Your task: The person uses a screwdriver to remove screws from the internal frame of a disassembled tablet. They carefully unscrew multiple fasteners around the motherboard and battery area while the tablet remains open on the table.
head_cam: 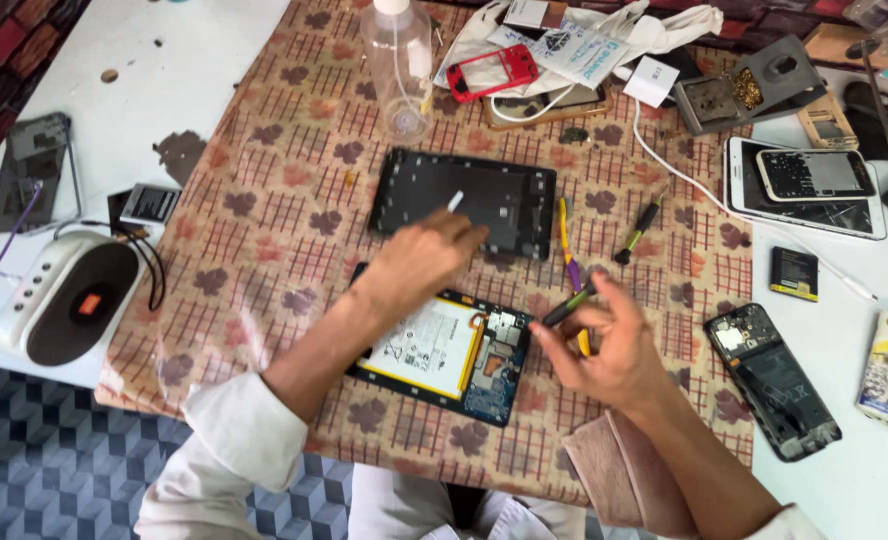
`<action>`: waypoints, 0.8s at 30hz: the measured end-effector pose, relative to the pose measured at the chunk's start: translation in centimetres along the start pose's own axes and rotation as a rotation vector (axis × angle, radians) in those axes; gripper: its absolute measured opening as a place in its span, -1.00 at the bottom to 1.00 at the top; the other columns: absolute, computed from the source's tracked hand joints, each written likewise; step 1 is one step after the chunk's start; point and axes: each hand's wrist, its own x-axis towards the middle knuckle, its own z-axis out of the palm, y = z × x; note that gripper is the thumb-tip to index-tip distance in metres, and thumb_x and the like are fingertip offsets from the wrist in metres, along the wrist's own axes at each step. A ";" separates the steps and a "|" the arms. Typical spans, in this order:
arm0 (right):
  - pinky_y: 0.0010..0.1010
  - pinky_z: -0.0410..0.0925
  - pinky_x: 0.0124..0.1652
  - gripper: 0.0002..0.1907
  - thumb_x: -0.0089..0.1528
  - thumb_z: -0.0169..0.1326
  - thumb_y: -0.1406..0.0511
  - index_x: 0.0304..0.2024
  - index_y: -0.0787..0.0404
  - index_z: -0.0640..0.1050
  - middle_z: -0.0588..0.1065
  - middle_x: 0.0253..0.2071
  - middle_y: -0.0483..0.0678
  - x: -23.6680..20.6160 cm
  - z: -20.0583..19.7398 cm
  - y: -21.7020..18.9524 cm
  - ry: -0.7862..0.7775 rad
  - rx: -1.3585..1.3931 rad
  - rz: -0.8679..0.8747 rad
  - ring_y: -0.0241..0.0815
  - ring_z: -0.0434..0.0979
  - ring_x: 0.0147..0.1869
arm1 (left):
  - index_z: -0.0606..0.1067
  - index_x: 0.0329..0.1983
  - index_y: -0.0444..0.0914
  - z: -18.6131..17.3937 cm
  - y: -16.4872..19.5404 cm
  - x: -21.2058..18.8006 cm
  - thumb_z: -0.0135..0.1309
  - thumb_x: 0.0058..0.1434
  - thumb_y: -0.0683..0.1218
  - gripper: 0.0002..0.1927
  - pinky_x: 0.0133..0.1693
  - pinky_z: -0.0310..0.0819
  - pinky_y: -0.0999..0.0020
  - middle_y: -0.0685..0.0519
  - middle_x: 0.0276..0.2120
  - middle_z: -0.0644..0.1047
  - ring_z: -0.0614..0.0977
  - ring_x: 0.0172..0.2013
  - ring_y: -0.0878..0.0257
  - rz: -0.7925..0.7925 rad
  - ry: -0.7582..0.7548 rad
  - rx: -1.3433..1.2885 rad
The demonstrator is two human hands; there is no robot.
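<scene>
An opened tablet [444, 350] lies on the patterned tablecloth, its white battery and blue circuit board showing. My left hand [426, 252] hovers just above its top edge and pinches a thin white stick whose tip reaches over the black back cover [504, 205]. My right hand [609, 345] is to the right of the tablet, fingers curled around a dark screwdriver [569, 305] with a green band, its tip near the board's upper right corner.
A clear spray bottle [399, 65] and red phone frame [492, 72] sit at the back. Two more screwdrivers [636, 232] lie right of the cover. Phones and parts [774, 380] crowd the right side; a white device [64, 298] stands at left.
</scene>
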 end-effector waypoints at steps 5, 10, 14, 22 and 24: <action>-0.48 0.50 -0.37 -0.08 0.26 0.21 0.53 0.43 0.30 -0.13 0.60 -0.34 0.17 0.8 -1.1 0.0 0.129 0.042 0.040 -0.15 0.68 -0.37 | 0.55 -0.05 -0.36 -3.9 -1.3 1.7 0.09 0.06 -0.39 -0.65 0.07 0.48 0.06 -0.12 -0.08 0.51 0.51 0.02 -0.08 -0.104 0.178 -0.001; -0.42 0.48 -0.34 -0.06 0.23 0.25 0.52 0.41 0.37 -0.11 0.60 -0.34 0.15 0.8 -1.1 -0.7 0.176 -0.023 0.124 -0.14 0.66 -0.38 | 0.51 0.06 -0.40 -8.7 -1.8 4.4 -0.02 0.00 -0.47 -0.50 0.10 0.43 0.01 -0.20 -0.04 0.48 0.47 0.06 -0.19 -0.167 0.285 0.005; -0.42 0.48 -0.36 -0.08 0.22 0.28 0.51 0.38 0.40 -0.07 0.60 -0.36 0.14 0.8 -1.0 -0.6 0.166 -0.060 0.106 -0.13 0.67 -0.39 | 0.48 0.05 -0.38 -10.1 -2.5 7.0 0.00 0.04 -0.37 -0.56 0.08 0.40 -0.08 -0.28 -0.09 0.54 0.53 0.03 -0.25 -0.210 0.128 -0.044; -0.42 0.51 -0.34 -0.09 0.24 0.26 0.51 0.38 0.42 -0.09 0.61 -0.31 0.17 1.1 -1.3 -0.5 0.151 -0.057 0.103 -0.13 0.68 -0.35 | 0.55 -0.04 -0.24 -11.3 -2.7 9.4 0.01 0.07 -0.30 -0.63 -0.16 0.44 -0.11 -0.18 -0.24 0.62 0.61 -0.11 -0.17 -0.313 -0.090 -0.132; -0.41 0.52 -0.33 -0.09 0.24 0.26 0.51 0.38 0.41 -0.09 0.61 -0.31 0.17 1.0 -1.3 -0.6 0.168 -0.030 0.091 -0.14 0.68 -0.35 | 0.55 -0.03 -0.26 -12.9 -2.9 9.5 0.01 0.09 -0.33 -0.63 -0.14 0.47 -0.07 -0.14 -0.23 0.63 0.64 -0.12 -0.13 -0.196 0.090 -0.071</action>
